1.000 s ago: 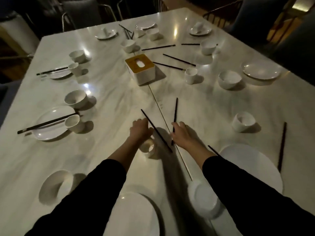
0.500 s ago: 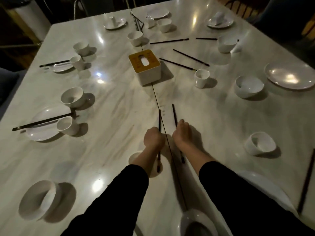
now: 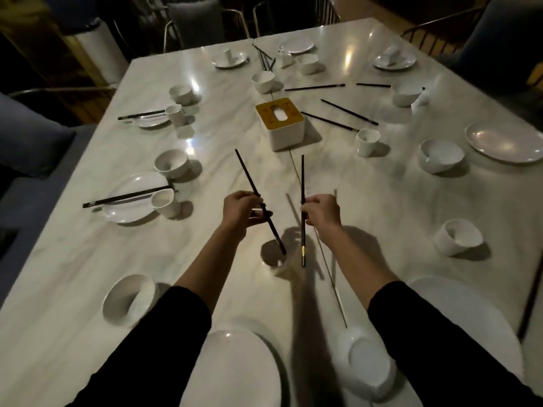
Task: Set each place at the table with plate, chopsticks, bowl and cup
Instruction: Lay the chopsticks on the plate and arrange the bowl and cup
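Chopsticks (image 3: 260, 201), one gripped per hand

White plates (image 3: 133, 198) and black chopsticks (image 3: 335, 87) on white-grey marbled table (image 3: 382, 201)

The left hand (image 3: 239, 211) held one dark chopstick (image 3: 258, 198) in a closed grip, slanted, its lower end over a small cup (image 3: 274, 259) well on the near side of the tissue box (image 3: 280, 123). The right hand (image 3: 321, 214) pinched a second chopstick (image 3: 302, 207) nearly upright (gold band near its lower end). Both hovered above the marble surface (image 3: 382, 201), nearer than the box.
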